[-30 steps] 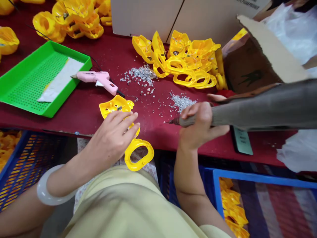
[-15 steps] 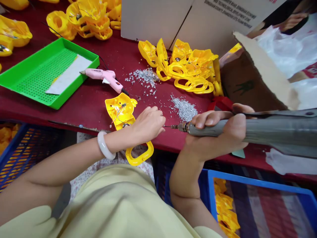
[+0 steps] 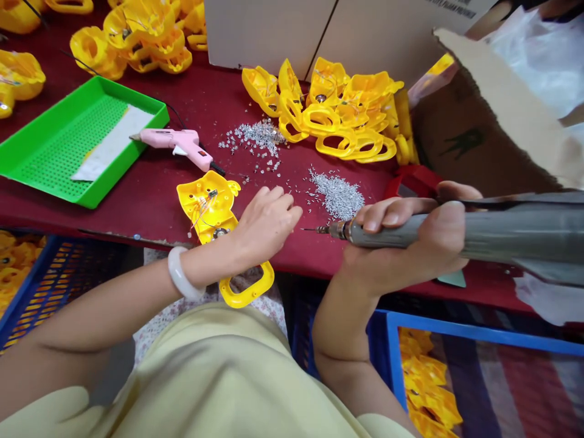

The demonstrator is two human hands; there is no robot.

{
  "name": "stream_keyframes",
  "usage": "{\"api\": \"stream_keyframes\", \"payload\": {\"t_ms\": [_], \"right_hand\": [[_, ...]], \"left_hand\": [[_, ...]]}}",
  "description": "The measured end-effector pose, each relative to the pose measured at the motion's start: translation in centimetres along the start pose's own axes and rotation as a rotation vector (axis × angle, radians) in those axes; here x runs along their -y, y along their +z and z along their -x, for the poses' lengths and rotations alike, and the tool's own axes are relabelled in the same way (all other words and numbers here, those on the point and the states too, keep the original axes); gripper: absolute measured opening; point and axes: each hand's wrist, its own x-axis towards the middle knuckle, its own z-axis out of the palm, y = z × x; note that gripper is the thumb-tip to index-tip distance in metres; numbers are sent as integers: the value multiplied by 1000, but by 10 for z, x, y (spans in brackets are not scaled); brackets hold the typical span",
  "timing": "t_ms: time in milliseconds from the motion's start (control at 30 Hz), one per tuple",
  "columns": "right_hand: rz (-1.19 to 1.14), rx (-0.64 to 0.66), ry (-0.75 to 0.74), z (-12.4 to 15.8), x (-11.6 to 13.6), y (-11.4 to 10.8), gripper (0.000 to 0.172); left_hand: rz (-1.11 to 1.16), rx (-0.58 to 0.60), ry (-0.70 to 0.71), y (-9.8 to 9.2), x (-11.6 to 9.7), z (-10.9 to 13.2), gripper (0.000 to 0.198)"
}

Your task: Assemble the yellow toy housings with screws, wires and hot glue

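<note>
Close beside left hand [image 3: 264, 222], yellow casing [image 3: 201, 201]

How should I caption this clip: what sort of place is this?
Probably a small hand-assembly workshop. Heaps of moulded yellow plastic shells lie on a dark red bench beside a pink hot glue gun and a grey handheld rotary drill, with yellow parts in a blue plastic crate below.
</note>
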Motion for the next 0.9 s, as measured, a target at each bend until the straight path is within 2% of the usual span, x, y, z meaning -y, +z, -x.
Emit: {"api": "stream_keyframes", "payload": {"t_ms": [100, 200, 300, 400, 533, 633, 700, 800, 900], "right_hand": [[-19, 34, 19, 3, 7, -1, 9], [-56, 93, 32, 7, 14, 1, 11], [-123, 164, 47, 12, 19, 3, 15], [-167, 209, 43, 14, 22, 3, 18], [-179, 274, 78, 14, 26, 2, 22], [-158, 274, 92, 14, 26, 6, 23], [-149, 248, 92, 15, 24, 12, 25], [-178, 227, 103, 17, 20, 22, 22], [-228, 214, 142, 20, 16, 33, 18]], "left_hand": [[99, -21, 12, -5, -6, 12, 12], [177, -106, -10, -3, -9, 26, 13], [313, -227, -83, 1, -10, 37, 15], [535, -342, -186, 3, -11, 46, 7], [742, -445, -258, 2, -14, 56, 6], [656, -478, -220, -3, -12, 66, 6], [492, -524, -208, -10, -5, 76, 16], [223, -583, -358, -21, 14, 91, 20], [50, -488, -548, -28, 34, 97, 24]]}}
